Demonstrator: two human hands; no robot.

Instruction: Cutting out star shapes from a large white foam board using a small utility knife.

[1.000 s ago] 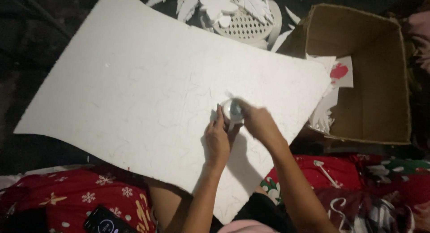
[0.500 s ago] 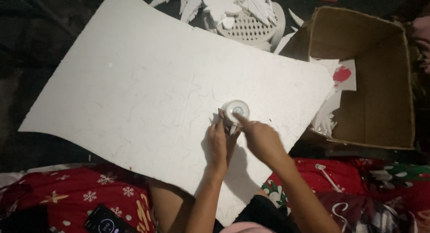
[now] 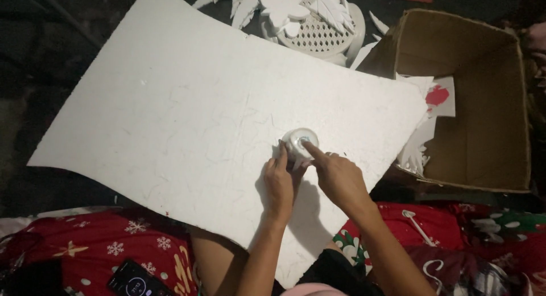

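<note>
One small round white cup (image 3: pixel 300 142) sits upside down on a big white foam sheet (image 3: pixel 187 114). Left hand (image 3: pixel 279 182) pinches its near side with the fingertips; right hand (image 3: pixel 336 176) presses one finger on top, the others curled. Right of that, one open cardboard box (image 3: pixel 512 102) holds white cutouts and a card with a red shape (image 3: pixel 439 97). Beyond the cup: one white lattice basket (image 3: pixel 318 34) with foam leaves. Phone (image 3: pixel 135 282) on red snowflake fabric (image 3: pixel 85 245) nearest me.
</note>
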